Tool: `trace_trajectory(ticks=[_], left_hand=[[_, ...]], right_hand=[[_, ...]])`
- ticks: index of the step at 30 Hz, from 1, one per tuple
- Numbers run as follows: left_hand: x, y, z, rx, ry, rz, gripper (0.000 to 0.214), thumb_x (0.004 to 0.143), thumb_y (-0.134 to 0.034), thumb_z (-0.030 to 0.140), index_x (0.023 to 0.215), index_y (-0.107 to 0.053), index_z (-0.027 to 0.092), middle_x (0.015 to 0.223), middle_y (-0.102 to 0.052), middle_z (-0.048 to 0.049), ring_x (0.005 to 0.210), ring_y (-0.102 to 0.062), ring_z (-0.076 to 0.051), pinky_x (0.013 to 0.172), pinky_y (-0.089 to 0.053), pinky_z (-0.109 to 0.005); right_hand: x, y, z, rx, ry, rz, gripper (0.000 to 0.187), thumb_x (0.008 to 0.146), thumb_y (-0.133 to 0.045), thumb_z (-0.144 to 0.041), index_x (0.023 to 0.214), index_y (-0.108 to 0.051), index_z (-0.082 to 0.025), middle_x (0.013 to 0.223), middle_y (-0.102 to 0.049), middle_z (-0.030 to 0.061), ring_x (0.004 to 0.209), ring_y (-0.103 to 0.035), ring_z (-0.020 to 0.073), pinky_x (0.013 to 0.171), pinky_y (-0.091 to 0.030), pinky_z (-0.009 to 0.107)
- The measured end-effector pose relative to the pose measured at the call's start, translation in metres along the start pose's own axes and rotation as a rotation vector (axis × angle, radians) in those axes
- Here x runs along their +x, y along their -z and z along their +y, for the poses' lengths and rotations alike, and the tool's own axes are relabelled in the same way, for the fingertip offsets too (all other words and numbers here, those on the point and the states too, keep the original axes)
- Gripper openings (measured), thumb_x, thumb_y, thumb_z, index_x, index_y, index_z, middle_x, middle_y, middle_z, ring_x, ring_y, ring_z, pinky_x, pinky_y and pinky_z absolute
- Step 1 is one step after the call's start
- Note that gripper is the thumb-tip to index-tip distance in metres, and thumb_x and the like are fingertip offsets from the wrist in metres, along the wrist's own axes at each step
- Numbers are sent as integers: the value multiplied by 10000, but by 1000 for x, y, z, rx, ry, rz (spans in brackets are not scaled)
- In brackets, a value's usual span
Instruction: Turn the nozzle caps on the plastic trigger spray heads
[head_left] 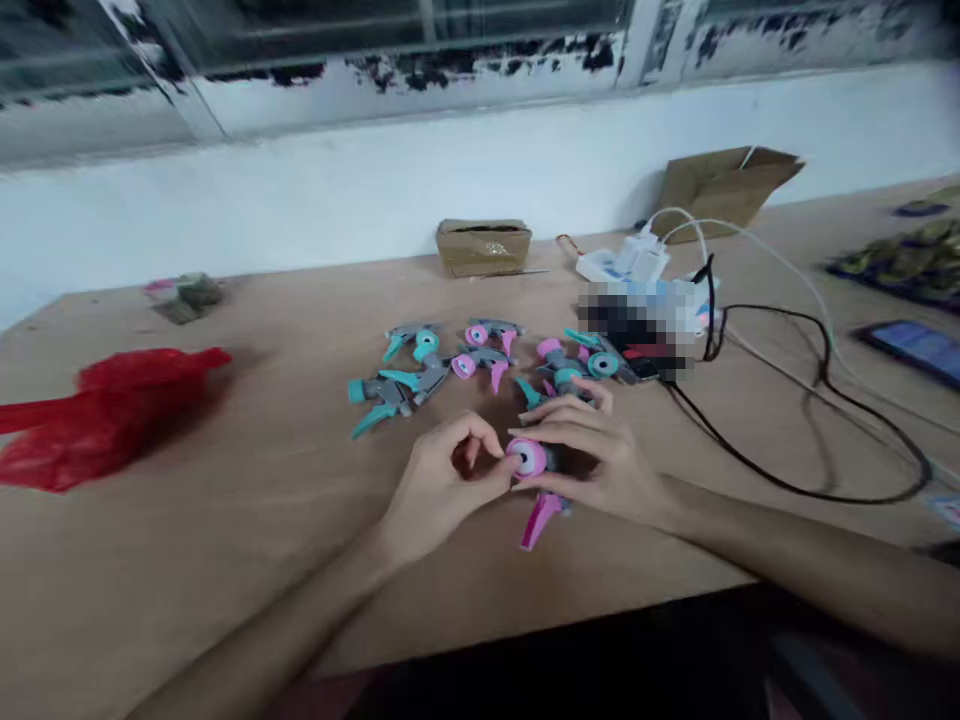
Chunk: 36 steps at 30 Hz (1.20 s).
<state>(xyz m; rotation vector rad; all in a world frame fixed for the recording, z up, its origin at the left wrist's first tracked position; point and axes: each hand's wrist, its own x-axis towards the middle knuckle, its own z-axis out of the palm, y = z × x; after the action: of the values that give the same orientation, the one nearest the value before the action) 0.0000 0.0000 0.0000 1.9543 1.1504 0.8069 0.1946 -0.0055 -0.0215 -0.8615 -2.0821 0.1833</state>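
Right hand [600, 445] gripped a pink-collared spray trigger [529, 457]; left hand [448, 482], fingertips pinched together, touched its collar, seemingly mid-work. Other collared triggers [427, 346] lay toward eleven o'clock.

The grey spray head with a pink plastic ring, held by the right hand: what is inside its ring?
Inside the pink plastic ring is a white disc with a dark spot. What lies behind the disc is covered.
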Motion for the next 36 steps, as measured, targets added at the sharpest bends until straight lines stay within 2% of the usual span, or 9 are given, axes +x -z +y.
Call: trace_trajectory(ticks=[5,10,17,23,30,36], left_hand=[[-4,2,8,9,-89,-16,72,767,-615,226,806,-573,183,713,-409,32,602,-409,-81,541,-340,-202],[-3,4,6,73,-119,7,111,751,-633,239,857,-619,210,779,-426,15,620,-425,-88,551,-372,-211],[0,3,8,95,-74,45,99,720,-667,252,805,-658,204,695,-414,29,574,-412,-82,509,-339,-206],[0,-1,9,33,-30,12,72,754,-629,234,802,-657,187,699,-451,28,562,-428,-72,503,-340,-200],[1,3,8,102,-54,55,68,739,-652,248,773,-678,196,682,-491,23,548,-434,-73,501,-334,-209],[2,2,4,-49,-33,0,120,786,-608,267,758,-675,172,666,-472,11,563,-434,-87,491,-339,-215]], right_hand=[[-1,0,-1,-5,-11,1,310,740,-657,-384,1009,-616,-235,907,-690,26,926,-606,192,968,-252,477],[-1,1,-3,-11,-20,6,305,735,-665,-374,1003,-617,-236,905,-694,17,919,-608,187,983,-226,485],[-2,2,-7,-64,-36,22,330,710,-693,-365,999,-622,-221,878,-692,-1,917,-610,186,989,-204,471],[-1,2,-8,-76,-12,46,303,728,-678,-359,988,-625,-212,852,-695,5,868,-614,179,940,-254,440],[-1,0,-8,-99,-25,52,311,739,-666,-376,1012,-621,-235,865,-699,0,876,-612,171,947,-250,439],[0,1,-8,-84,-22,73,308,730,-671,-385,994,-628,-234,848,-702,0,867,-618,174,963,-252,455]])
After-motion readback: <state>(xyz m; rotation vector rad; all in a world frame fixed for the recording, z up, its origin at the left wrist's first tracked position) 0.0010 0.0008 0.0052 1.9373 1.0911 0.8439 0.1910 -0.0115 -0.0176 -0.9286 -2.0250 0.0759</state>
